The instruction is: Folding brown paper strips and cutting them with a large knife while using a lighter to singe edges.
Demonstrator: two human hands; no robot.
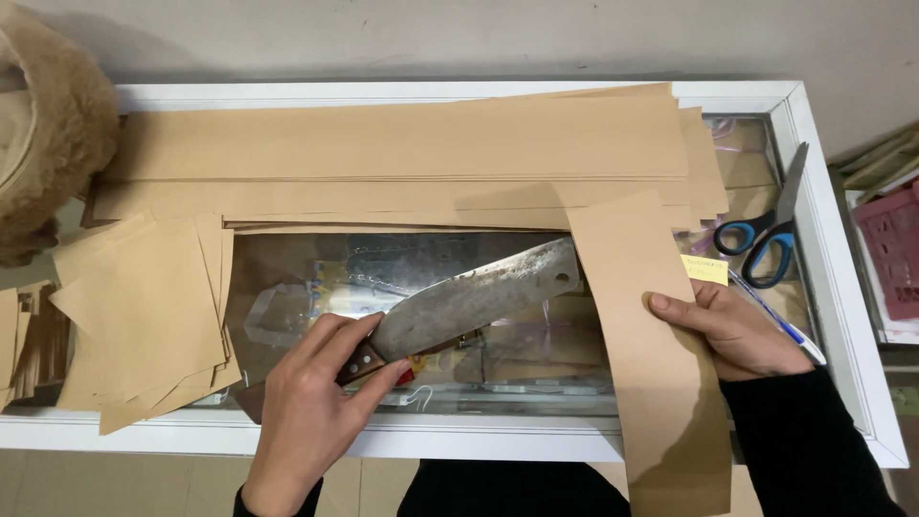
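**Knife and paper strip over a glass-topped case**

Nearest the camera, the person's left hand point(311, 412) is closed around the wooden handle of a large cleaver-style knife point(474, 302). Fingers wrap the grip and the thumb lies along it near the blade's base. The blade is wide, dull and stained, with a hole near its far tip. It lies low and angled across the glass, tip pointing up and right until it meets the edge of a brown paper strip point(651, 354).

The right hand point(732, 330), in a dark sleeve, rests flat on that strip's right edge. The thumb presses on top of the paper and the fingers are loosely curled beside it; it pins the strip more than it grips it. The strip runs from the stack at the back down over the white front frame and hangs past the edge.

Surface: a glass-topped display case point(842, 316) with a white frame; assorted goods show dimly beneath the glass.

To the left, a loose pile of cut brown paper squares point(144, 316), fanned unevenly.

To the right, just beyond the right hand, a small yellow note point(706, 269), a pen point(780, 321), and blue-handled scissors point(766, 239) lying with the blades pointing away.

Farther back, a stack of long brown paper sheets point(402, 158) spans nearly the whole case.

Far left corner: a tan fuzzy object point(43, 124), only partly in view.
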